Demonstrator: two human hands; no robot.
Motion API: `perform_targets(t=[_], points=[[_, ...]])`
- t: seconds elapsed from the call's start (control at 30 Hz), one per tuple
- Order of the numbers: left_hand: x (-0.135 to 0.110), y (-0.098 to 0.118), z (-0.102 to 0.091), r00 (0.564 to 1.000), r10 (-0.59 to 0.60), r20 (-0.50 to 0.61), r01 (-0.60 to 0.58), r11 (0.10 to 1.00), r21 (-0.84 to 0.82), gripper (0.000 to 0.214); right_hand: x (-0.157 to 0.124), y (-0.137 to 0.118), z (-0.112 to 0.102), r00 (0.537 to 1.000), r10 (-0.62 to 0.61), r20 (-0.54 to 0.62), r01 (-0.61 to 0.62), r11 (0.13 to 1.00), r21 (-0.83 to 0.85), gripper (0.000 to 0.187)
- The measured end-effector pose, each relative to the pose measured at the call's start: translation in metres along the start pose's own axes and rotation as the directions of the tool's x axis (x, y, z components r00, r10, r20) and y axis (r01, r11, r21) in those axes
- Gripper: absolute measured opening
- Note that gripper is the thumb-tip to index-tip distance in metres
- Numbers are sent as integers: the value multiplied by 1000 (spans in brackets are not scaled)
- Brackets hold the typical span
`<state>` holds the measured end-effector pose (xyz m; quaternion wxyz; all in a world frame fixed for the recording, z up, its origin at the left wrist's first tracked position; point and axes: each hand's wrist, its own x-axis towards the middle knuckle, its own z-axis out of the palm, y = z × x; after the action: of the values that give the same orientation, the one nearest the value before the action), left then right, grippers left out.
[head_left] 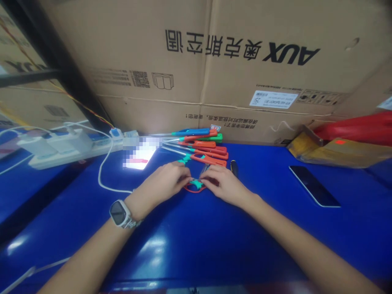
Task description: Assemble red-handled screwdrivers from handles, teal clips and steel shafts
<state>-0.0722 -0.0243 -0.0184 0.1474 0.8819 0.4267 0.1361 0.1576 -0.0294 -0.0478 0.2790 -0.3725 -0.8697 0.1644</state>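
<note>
My left hand [167, 181] and my right hand [222, 183] meet at the middle of the blue table [196, 245]. Both are closed in a pinch on a small red and teal plastic part [195, 186] that lies between the fingertips. Just behind it lies a row of several long tools [200, 147] with red, blue and green handles and thin metal shafts pointing left. A smartwatch [120, 213] sits on my left wrist.
A lit phone [140, 154] on a white cable lies behind my left hand. A dark phone [314, 185] lies at the right. A white power strip [61, 147] sits far left. Large cardboard boxes [214, 61] wall off the back. Yellow and red packets [343, 147] lie far right.
</note>
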Motion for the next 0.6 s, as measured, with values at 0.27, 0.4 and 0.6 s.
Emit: perform_targets(t=[0.27,0.4,0.6], points=[[0,0,1,999,36,8,-35,997,-73,15,1,-2,1,999,33,14,-33,999,-20,9],[-2,-1,0,998,57,30,-55,996,-72,14,0,-3,1,999,35,7,-35,999,-24,9],[-2,-4,0,996,77,50,-72,994,-84,18,0,-2,3,999,35,1,-35,999,-32,10]])
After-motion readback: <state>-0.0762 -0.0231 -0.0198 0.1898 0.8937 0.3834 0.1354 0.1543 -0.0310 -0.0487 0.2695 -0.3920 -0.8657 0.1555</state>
